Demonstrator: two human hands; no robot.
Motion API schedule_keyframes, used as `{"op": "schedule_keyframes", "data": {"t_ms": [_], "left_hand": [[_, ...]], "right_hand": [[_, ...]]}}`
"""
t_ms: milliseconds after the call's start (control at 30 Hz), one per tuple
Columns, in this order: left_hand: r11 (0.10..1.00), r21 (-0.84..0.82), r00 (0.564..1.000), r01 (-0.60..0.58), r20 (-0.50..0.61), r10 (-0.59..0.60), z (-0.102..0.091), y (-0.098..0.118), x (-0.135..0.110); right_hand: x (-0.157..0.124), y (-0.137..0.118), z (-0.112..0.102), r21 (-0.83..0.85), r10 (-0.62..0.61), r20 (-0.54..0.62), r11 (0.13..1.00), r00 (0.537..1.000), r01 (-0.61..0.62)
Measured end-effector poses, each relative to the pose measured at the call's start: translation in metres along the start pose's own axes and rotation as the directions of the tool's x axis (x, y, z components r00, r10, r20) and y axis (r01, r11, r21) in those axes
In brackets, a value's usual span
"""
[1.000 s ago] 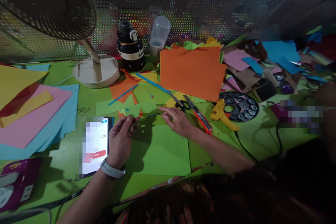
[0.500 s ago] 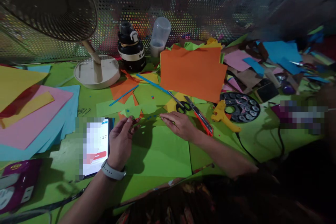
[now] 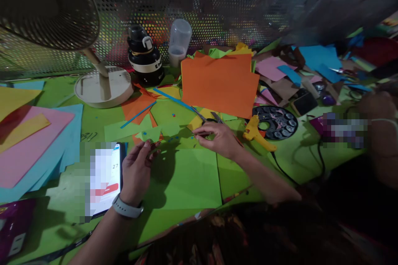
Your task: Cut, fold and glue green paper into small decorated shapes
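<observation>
My left hand (image 3: 137,174), with a watch on its wrist, is closed in a pinch beside the phone (image 3: 107,174). A small, thin reddish thing shows at its fingertips, too small to name. My right hand (image 3: 219,140) has thumb and fingers together above the far edge of a green paper sheet (image 3: 192,178). What it pinches, if anything, I cannot make out. Tiny blue paper dots (image 3: 176,137) lie between the hands. Scissors (image 3: 202,116) and a utility knife (image 3: 217,116) are partly hidden behind my right hand.
A yellow glue gun (image 3: 258,134) lies by a round black tray (image 3: 276,122). Orange sheets (image 3: 220,83), a black bottle (image 3: 145,60) and a fan (image 3: 104,87) stand behind. Coloured paper (image 3: 37,140) is stacked left. Another person's arm (image 3: 381,132) rests at far right.
My right hand has moved right, away from my left, and now covers part of the scissors and knife. My left hand keeps its pinch. The view has swung right, showing more of the other person's arm.
</observation>
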State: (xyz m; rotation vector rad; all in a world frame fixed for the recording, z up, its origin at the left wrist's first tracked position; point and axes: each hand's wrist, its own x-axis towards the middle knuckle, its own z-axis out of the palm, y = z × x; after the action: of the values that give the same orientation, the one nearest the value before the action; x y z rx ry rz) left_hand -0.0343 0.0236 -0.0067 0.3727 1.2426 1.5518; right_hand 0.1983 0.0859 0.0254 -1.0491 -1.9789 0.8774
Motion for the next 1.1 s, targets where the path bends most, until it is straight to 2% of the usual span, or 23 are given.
{"op": "schedule_keyframes", "data": {"t_ms": [100, 267, 400, 633, 933, 1100], "left_hand": [[1.0, 0.0, 1.0, -0.003, 0.018, 0.003, 0.0, 0.0, 0.0], [1.0, -0.008, 1.0, -0.024, -0.008, 0.024, 0.003, 0.001, -0.001], [1.0, -0.005, 1.0, -0.024, -0.002, 0.024, 0.003, 0.0, -0.002], [1.0, 0.013, 1.0, -0.016, -0.012, 0.016, 0.003, 0.002, -0.001], [1.0, 0.029, 1.0, -0.01, -0.016, 0.01, 0.003, 0.001, 0.0], [0.999, 0.034, 1.0, -0.013, -0.007, 0.013, 0.002, 0.001, 0.0]], "right_hand": [[0.004, 0.007, -0.005, -0.054, 0.079, 0.03, 0.996, 0.996, -0.077], [0.008, 0.011, -0.005, -0.178, 0.152, 0.099, 0.975, 0.983, -0.133], [0.006, 0.016, 0.004, -0.191, 0.118, 0.065, 0.976, 0.991, -0.104], [0.001, 0.022, 0.011, -0.242, 0.023, 0.111, 0.97, 0.994, 0.005], [0.001, 0.012, 0.007, -0.299, 0.126, 0.16, 0.951, 0.979, -0.074], [0.001, 0.011, 0.009, -0.274, 0.117, 0.11, 0.958, 0.987, -0.083]]}}
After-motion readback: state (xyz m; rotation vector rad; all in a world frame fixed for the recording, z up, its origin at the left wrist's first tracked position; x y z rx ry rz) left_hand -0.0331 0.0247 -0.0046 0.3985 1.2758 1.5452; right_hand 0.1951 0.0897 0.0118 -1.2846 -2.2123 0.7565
